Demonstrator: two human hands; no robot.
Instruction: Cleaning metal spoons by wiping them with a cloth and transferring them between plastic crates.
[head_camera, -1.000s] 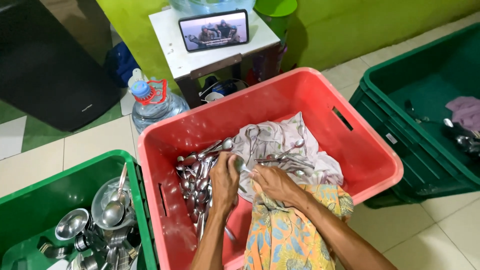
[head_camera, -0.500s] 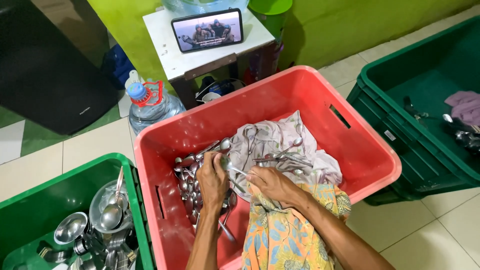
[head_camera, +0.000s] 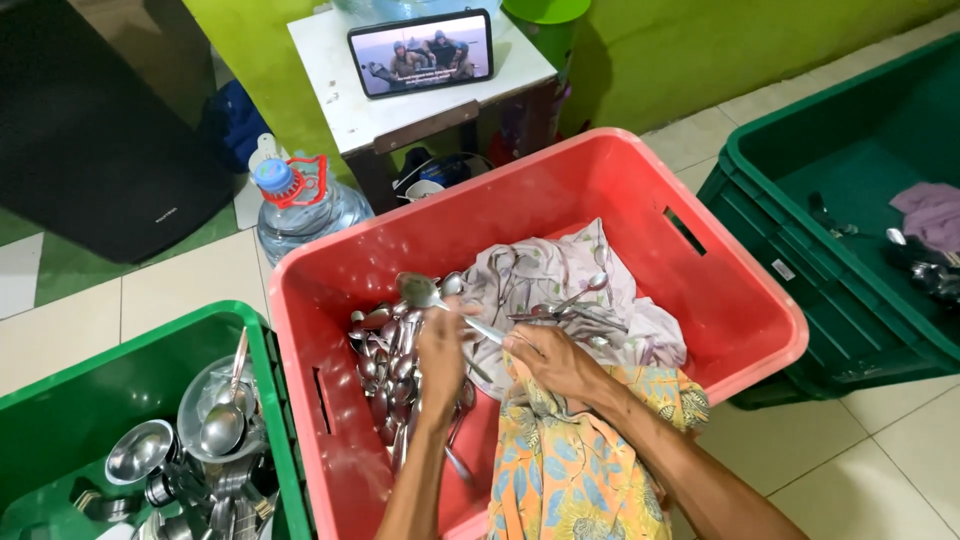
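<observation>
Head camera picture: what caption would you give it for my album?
Left hand lifts a spoon from a red crate while right hand grips floral cloth.

A black-framed phone (head_camera: 421, 52) stands landscape on the white tabletop (head_camera: 340, 110), its screen bright with figures, and a small white label (head_camera: 783, 269), perhaps a sticker, marks the right green crate (head_camera: 800, 220).

The spoons (head_camera: 395, 345) are shiny polished metal. The red crate (head_camera: 620, 180) is smooth plastic with a light gloss. The pale cloth (head_camera: 545, 280) looks soft and matt, like the flowered fabric (head_camera: 560, 470). The floor tiles (head_camera: 190, 280) are smooth.
</observation>
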